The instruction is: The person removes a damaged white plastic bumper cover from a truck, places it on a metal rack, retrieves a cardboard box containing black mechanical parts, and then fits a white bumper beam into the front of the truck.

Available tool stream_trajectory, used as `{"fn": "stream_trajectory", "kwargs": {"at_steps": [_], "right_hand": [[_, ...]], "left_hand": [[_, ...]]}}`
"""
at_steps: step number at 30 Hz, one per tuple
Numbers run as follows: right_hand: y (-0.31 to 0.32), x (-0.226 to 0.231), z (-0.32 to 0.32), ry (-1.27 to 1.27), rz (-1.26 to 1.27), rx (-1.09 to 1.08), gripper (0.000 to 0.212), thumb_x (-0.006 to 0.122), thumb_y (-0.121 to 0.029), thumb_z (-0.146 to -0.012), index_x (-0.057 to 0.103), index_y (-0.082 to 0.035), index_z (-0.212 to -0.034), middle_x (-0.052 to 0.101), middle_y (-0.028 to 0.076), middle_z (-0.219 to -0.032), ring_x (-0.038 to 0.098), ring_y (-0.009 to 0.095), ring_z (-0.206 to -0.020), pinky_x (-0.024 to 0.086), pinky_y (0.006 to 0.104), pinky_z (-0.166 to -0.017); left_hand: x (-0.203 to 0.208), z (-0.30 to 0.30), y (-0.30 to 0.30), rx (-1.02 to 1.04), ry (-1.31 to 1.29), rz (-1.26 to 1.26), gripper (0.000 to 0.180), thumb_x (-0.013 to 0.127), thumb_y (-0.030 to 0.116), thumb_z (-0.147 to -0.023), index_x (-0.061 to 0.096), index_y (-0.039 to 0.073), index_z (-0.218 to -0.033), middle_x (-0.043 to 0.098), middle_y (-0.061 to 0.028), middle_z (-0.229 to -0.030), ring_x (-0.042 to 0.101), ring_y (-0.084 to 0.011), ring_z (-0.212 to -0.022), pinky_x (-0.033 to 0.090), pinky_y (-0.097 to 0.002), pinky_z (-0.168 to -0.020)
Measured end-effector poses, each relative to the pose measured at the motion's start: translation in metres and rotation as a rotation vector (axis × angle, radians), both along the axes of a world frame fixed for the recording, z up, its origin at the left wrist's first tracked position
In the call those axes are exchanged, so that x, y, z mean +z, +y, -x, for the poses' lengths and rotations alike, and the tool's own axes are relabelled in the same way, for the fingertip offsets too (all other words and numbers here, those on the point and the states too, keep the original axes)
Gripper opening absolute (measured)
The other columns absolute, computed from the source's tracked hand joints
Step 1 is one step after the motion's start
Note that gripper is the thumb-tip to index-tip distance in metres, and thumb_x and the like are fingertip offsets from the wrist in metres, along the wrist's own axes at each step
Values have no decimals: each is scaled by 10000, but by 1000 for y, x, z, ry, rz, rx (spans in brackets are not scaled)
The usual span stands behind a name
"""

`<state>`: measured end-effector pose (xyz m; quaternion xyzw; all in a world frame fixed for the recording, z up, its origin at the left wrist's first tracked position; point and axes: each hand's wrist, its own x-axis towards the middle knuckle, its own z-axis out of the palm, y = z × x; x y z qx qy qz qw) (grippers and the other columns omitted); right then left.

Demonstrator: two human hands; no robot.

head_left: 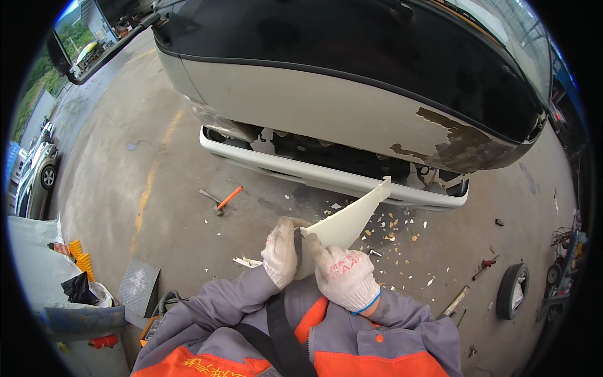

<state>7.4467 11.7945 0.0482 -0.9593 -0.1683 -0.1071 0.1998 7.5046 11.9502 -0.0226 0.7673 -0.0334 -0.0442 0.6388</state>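
Note:
A cream plastic body panel piece (352, 217), long and tapering, points up and right toward the front of a white bus (326, 100). My left hand (281, 252) in a white knit glove grips its near end together with a dark tool whose shape I cannot make out. My right hand (342, 273), also gloved, clasps the same end from the right. Both hands are close to my chest, above my grey and orange work jacket.
The bus's white bumper (314, 176) hangs low, with peeling paint (458, 141) above it. Paint chips (392, 226) litter the concrete floor. An orange-handled hammer (223, 201) lies left, a tyre (512, 290) and tools (483, 267) right, bins (75, 295) near left.

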Motion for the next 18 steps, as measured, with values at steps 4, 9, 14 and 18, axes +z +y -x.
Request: {"fn": "stream_trajectory", "kwargs": {"at_steps": [4, 9, 14, 18], "right_hand": [[-2, 2, -2, 19, -13, -17, 548, 639, -127, -828, 553, -74, -1367, 623, 74, -739, 666, 253, -603, 541, 405, -535], [-6, 7, 7, 45, -43, -67, 500, 658, -141, -855, 566, -66, -1341, 649, 99, -789, 682, 273, -658, 544, 417, -563], [-30, -11, 7, -63, -407, -128, 313, 611, -18, -870, 610, -20, -1183, 685, 144, -857, 691, 302, -705, 552, 396, -629], [-71, -35, 17, -72, -634, -404, 195, 486, 95, -857, 583, 25, -1012, 681, 119, -848, 641, 170, -717, 537, 318, -683]], "left_hand": [[12, -4, -5, -1, 98, 71, 666, 266, 531, -1078, 659, -6, -1064, 691, -111, -958, 625, -167, -873, 511, -338, -821], [16, -12, -6, -30, 114, 168, 668, 279, 540, -1077, 666, -4, -1062, 699, -97, -934, 643, -165, -849, 521, -333, -803], [9, -23, 8, -46, 168, 245, 629, 311, 504, -1083, 670, -13, -1063, 697, -115, -978, 643, -183, -895, 514, -336, -845], [11, -28, 30, -142, 241, 381, 863, 359, 787, -957, 661, -14, -1064, 704, -90, -888, 667, -150, -785, 545, -313, -748]]}}
